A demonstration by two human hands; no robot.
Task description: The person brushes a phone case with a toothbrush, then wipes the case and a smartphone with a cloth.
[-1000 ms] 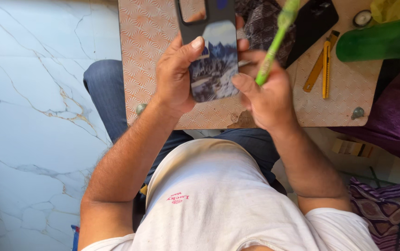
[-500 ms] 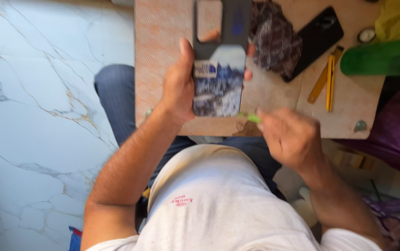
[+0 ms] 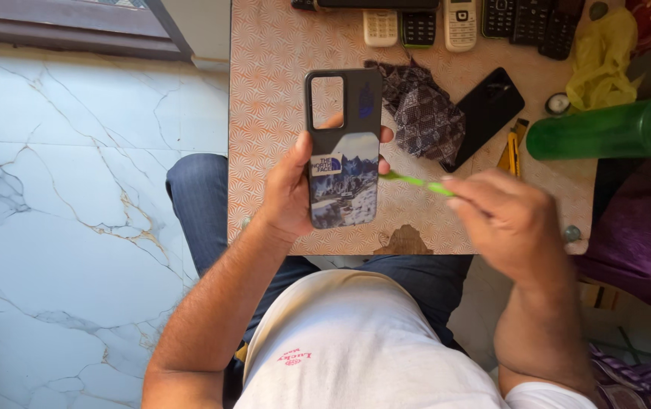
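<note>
My left hand (image 3: 289, 193) grips a dark phone case (image 3: 343, 144) with a mountain picture on its back and an open camera cutout at the top. It is held upright above a patterned orange tabletop (image 3: 265, 113). My right hand (image 3: 508, 220) holds a thin green tool (image 3: 415, 182), whose tip touches the case's right edge. A crumpled dark patterned cloth (image 3: 420, 113) lies just right of the case, and a black smartphone (image 3: 486, 113) lies beside the cloth.
Several small keypad phones (image 3: 454, 21) line the table's far edge. A green bottle (image 3: 605, 129) lies on its side at the right, with a yellow cloth (image 3: 602, 57) and yellow tools (image 3: 511, 148) nearby. Marble floor (image 3: 75, 227) spreads to the left.
My right hand has dropped away from the case to the right, and the green tool now lies nearly level with its tip at the case's edge. The view has shifted, showing more tabletop.
</note>
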